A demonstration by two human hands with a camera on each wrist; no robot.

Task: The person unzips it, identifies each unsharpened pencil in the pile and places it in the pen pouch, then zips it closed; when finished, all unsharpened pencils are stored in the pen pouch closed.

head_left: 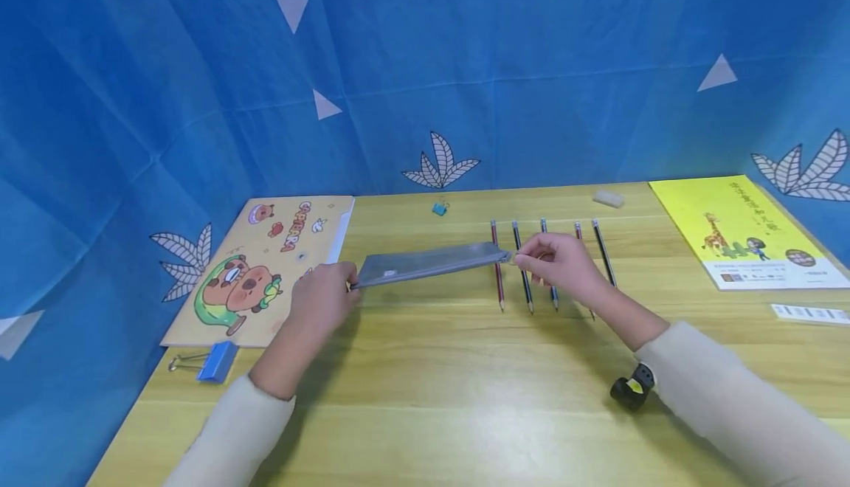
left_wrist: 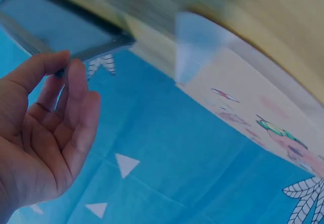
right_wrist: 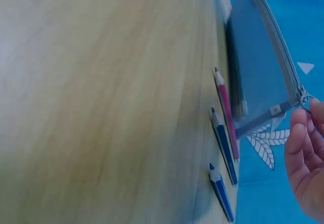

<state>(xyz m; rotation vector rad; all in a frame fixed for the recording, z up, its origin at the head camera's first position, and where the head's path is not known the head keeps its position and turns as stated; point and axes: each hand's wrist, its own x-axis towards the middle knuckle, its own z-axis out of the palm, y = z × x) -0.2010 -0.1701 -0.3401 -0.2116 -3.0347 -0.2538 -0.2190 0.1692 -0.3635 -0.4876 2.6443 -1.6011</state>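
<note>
A flat grey zipper pouch (head_left: 432, 263) is held up above the table between both hands. My left hand (head_left: 322, 296) pinches its left corner between thumb and fingertips. At the other end, my right hand (head_left: 563, 267) pinches the zipper pull (right_wrist: 305, 100) between thumb and forefinger. The zipper (right_wrist: 276, 34) runs along one long edge of the pouch and looks closed in the right wrist view. Beneath and beyond the right hand, several sharpened pencils lie side by side on the table, a red one (head_left: 499, 280) and a dark blue one (head_left: 523, 269) among them.
A capybara folder (head_left: 285, 225) lies at the left, with a blue binder clip (head_left: 218, 362) near it. Toward the back are a small teal clip (head_left: 440, 209) and an eraser (head_left: 608, 198). A yellow booklet (head_left: 744, 214) and a white strip (head_left: 810, 314) lie right.
</note>
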